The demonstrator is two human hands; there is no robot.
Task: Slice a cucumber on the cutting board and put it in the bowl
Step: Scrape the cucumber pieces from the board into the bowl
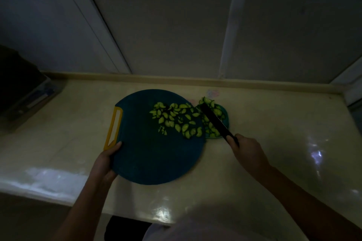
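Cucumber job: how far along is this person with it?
Slicing looks done: only cut pieces show, no whole cucumber. Some already lie in the bowl. In hand: the left hand grips the cutting board by its edge, and the right hand holds the knife over the bowl. Left: the pieces on the board have yet to go in.

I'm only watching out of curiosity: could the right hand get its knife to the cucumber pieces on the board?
Probably yes. The right hand holds the knife with its blade over the bowl, right beside the cucumber pieces on the cutting board; nothing lies between them.
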